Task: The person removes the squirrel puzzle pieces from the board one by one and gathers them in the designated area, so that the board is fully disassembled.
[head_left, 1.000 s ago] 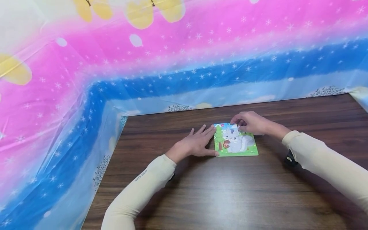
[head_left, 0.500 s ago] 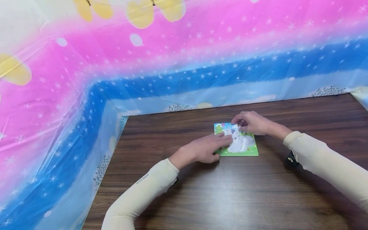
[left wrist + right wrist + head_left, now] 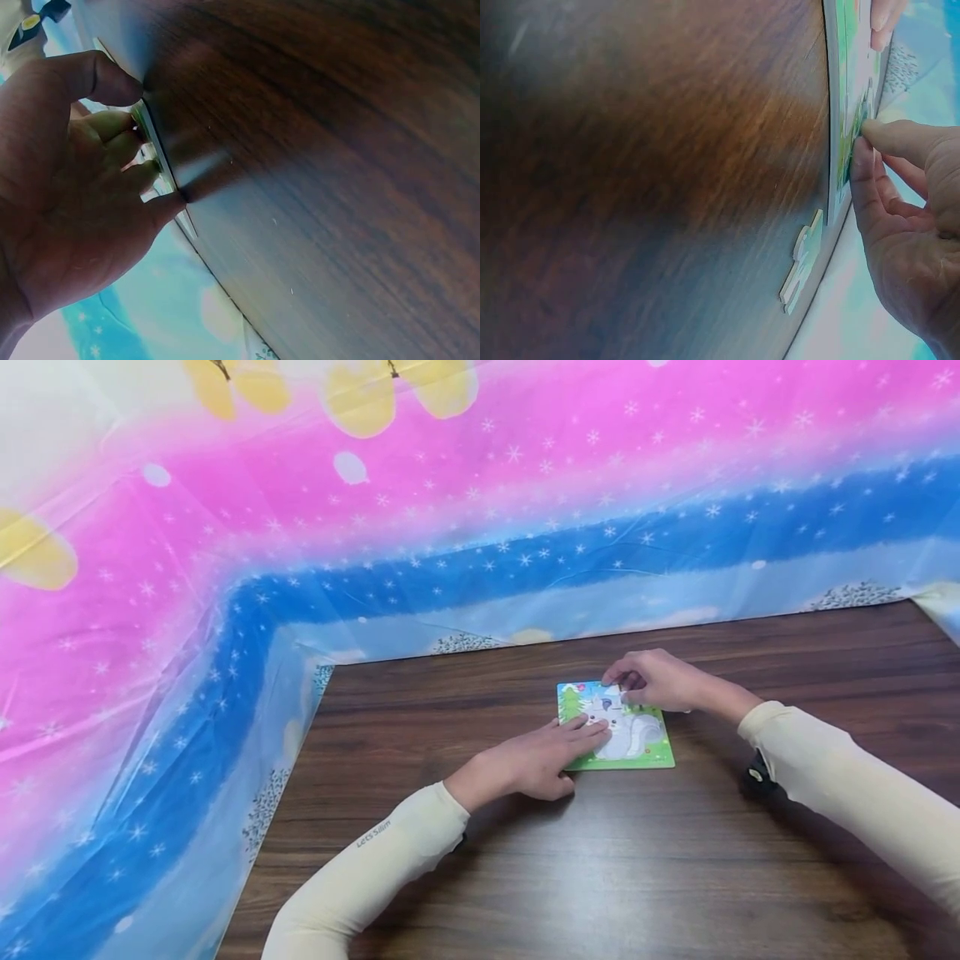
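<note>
A square jigsaw puzzle with a grey-white squirrel, green trees and blue sky lies flat on the wooden table. My left hand rests extended fingers on its lower left part, covering some of the picture; its thumb is by the near edge. At the puzzle's upper right, my right hand pinches a small puzzle piece between thumb and index finger, mostly hidden by the fingertips. Beside the board, in the right wrist view, a loose puzzle piece lies on the table.
The dark wooden table extends around the puzzle. A pink and blue patterned cloth hangs along its back and left edges.
My left hand has moved from the puzzle's left edge to the right, onto the picture, then slightly lower. The right hand stays almost still at the upper right.
</note>
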